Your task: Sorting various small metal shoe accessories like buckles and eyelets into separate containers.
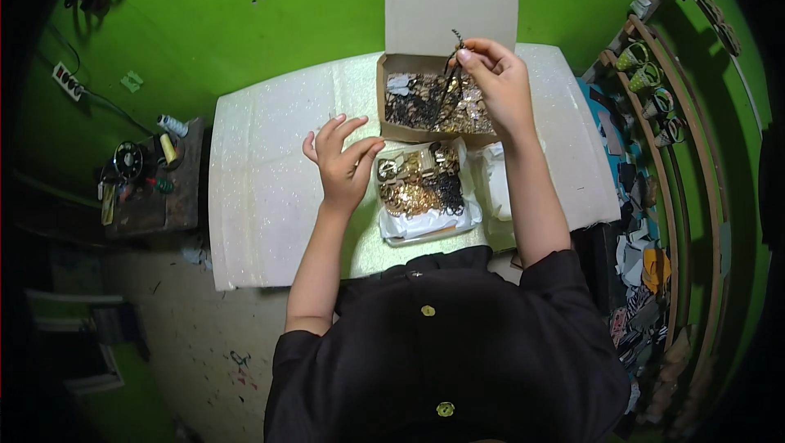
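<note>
Between thumb and fingers, my right hand pinches a thin black strand that looks like a cord or chain. It dangles over an open cardboard box filled with black and gold-coloured trim pieces; whether its lower end is free of the pile I cannot tell. My left hand hovers empty with fingers spread, just left of a smaller white tray. Gold, dark and black pieces lie in groups in that tray, over white paper. The box's lid stands up against the wall.
A pale glittery cover lies over the table. White paper sits right of the tray, partly behind my right forearm. At far left a small dark stand holds thread spools. A wooden rack with sandals and a heap of scraps line the right.
</note>
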The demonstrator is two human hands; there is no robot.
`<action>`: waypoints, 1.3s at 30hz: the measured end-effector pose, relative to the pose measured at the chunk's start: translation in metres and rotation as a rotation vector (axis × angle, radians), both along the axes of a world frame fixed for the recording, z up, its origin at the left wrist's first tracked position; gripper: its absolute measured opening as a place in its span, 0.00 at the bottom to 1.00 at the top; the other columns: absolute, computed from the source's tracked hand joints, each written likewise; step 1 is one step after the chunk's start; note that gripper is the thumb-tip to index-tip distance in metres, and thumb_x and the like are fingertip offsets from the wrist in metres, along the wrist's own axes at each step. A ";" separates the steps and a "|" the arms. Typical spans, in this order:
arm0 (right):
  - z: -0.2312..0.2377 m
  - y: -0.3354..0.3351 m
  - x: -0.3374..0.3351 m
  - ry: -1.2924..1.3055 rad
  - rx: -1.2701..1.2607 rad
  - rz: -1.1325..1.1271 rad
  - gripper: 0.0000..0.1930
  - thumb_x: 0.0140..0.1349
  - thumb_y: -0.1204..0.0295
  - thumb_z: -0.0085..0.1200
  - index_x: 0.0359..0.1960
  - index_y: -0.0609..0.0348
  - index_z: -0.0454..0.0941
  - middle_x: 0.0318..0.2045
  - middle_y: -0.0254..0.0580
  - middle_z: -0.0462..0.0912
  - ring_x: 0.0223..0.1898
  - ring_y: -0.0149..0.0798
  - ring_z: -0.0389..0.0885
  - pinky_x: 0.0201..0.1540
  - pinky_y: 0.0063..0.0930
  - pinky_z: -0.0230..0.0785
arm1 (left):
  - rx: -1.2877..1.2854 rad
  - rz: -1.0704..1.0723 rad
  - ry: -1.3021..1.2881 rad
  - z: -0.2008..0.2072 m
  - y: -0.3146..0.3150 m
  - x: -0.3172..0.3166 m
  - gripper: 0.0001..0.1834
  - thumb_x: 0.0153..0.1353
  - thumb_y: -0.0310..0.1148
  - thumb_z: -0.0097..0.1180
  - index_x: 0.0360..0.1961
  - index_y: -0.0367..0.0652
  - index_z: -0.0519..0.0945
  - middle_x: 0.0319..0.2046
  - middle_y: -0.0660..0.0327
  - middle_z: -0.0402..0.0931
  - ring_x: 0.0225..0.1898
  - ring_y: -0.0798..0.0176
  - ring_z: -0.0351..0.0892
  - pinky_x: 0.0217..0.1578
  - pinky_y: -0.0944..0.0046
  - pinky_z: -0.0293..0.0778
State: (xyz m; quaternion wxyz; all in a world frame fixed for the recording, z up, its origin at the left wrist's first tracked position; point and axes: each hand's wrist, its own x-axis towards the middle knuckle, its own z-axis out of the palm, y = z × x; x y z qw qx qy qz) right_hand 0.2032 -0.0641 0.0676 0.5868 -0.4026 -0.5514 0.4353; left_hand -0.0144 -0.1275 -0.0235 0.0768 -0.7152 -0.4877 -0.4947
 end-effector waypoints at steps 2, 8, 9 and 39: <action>-0.003 0.001 0.000 0.020 0.022 0.014 0.11 0.59 0.73 0.55 0.40 0.67 0.76 0.32 0.38 0.81 0.36 0.26 0.77 0.42 0.19 0.69 | -0.047 0.006 0.018 -0.003 -0.004 -0.011 0.03 0.51 0.35 0.62 0.28 0.54 0.84 0.45 0.68 0.76 0.55 0.59 0.66 0.57 0.51 0.43; -0.007 -0.002 -0.006 -0.004 -0.006 0.086 0.11 0.58 0.72 0.56 0.39 0.67 0.77 0.32 0.37 0.81 0.36 0.26 0.77 0.42 0.19 0.68 | -0.345 0.642 0.039 0.009 0.006 -0.058 0.11 0.48 0.39 0.65 0.35 0.55 0.84 0.58 0.56 0.64 0.65 0.52 0.51 0.59 0.33 0.29; -0.007 -0.002 -0.007 -0.017 -0.018 0.113 0.11 0.58 0.72 0.56 0.39 0.67 0.77 0.32 0.37 0.81 0.36 0.26 0.77 0.41 0.19 0.68 | -0.349 0.644 0.039 0.011 0.004 -0.063 0.11 0.48 0.39 0.65 0.35 0.55 0.84 0.58 0.56 0.64 0.65 0.52 0.51 0.59 0.33 0.29; -0.053 -0.058 0.025 -0.209 -0.255 0.313 0.10 0.57 0.73 0.56 0.39 0.66 0.77 0.31 0.37 0.80 0.35 0.27 0.78 0.41 0.20 0.69 | -0.786 -0.272 -0.291 0.027 -0.026 -0.009 0.13 0.50 0.48 0.61 0.30 0.53 0.84 0.57 0.61 0.67 0.62 0.56 0.58 0.59 0.37 0.27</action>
